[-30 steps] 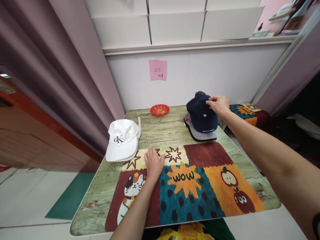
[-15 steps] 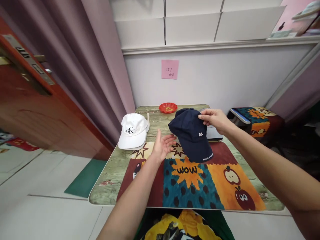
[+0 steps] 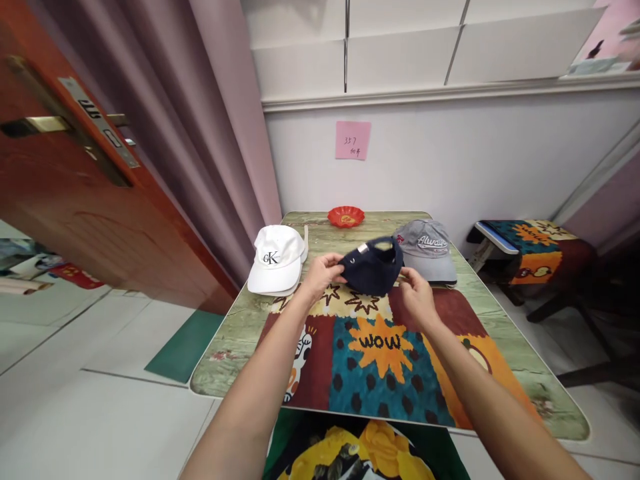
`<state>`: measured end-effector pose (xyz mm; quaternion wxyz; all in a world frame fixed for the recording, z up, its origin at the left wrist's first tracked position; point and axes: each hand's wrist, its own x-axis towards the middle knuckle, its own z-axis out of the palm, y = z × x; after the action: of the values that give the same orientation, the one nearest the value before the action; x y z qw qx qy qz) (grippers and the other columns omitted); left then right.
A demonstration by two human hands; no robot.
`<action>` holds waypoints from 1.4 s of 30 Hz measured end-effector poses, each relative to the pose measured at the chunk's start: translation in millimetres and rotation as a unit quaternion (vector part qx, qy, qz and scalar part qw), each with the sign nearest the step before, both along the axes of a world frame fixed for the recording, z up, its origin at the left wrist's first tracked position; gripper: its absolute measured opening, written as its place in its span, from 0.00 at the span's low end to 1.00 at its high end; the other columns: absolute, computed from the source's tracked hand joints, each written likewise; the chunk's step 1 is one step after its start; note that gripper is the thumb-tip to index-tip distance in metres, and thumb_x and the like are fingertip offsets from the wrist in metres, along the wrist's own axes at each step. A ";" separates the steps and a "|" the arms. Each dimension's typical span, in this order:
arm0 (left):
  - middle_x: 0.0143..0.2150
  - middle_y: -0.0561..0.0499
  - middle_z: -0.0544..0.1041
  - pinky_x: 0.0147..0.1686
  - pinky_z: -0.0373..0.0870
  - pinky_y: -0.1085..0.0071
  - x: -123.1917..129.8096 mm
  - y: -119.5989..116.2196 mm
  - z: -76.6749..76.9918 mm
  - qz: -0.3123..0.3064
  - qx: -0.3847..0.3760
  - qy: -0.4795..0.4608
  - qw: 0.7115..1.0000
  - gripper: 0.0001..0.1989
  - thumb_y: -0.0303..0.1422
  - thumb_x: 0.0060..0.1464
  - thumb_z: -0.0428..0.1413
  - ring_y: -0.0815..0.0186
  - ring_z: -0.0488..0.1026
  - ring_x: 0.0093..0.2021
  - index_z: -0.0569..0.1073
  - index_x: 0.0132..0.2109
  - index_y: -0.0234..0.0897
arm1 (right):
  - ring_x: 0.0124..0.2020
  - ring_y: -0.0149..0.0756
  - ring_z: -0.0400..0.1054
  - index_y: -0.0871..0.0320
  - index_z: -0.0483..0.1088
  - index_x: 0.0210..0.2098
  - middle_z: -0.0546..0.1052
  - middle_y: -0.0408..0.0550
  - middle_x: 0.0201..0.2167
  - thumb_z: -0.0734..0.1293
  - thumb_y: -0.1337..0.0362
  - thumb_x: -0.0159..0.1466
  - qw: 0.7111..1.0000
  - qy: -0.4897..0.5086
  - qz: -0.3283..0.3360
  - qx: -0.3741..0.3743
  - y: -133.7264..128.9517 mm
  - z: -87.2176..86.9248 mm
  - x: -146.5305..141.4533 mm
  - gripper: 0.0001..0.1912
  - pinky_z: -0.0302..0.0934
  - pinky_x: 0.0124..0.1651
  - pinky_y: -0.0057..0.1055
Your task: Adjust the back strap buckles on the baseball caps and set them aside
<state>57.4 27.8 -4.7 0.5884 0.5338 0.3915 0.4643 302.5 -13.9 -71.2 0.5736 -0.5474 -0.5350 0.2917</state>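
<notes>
Between my two hands is a navy baseball cap (image 3: 373, 272), turned so its back strap opening shows and its brim is hidden. My left hand (image 3: 323, 272) pinches the cap's left edge with thumb and fingers. On the other side, my right hand (image 3: 416, 292) grips the right edge. A white baseball cap (image 3: 276, 257) with black "CK" letters sits on the table to the left, brim toward me. To the right, just behind my right hand, rests a grey baseball cap (image 3: 427, 250) with "Always" lettering.
A red scalloped dish (image 3: 346, 217) stands at the table's far edge. A colourful "WOW" mat (image 3: 380, 373) covers the near middle of the wood-patterned table (image 3: 225, 347). A pink note (image 3: 353, 140) is on the wall. A brown door (image 3: 125, 247) stands left, a cloth-covered stool (image 3: 540, 247) right.
The navy cap has been turned from its front to its back. My left hand, open before, now holds it too. My right hand has come lower, and the grey cap shows behind.
</notes>
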 end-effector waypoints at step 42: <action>0.27 0.55 0.73 0.24 0.57 0.76 29.4 -25.5 -11.4 0.025 0.046 0.165 0.985 0.17 0.45 0.49 0.66 0.73 0.61 0.24 0.80 0.37 0.33 | 0.32 0.35 0.69 0.54 0.76 0.34 0.77 0.42 0.30 0.71 0.54 0.61 0.959 0.158 0.234 0.000 28.1 -1.1 -38.2 0.11 0.63 0.40 0.31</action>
<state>86.8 2.3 -16.1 0.4790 0.6193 0.4747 0.4021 264.2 14.2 -72.3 0.5663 -0.3540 -0.5507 0.5008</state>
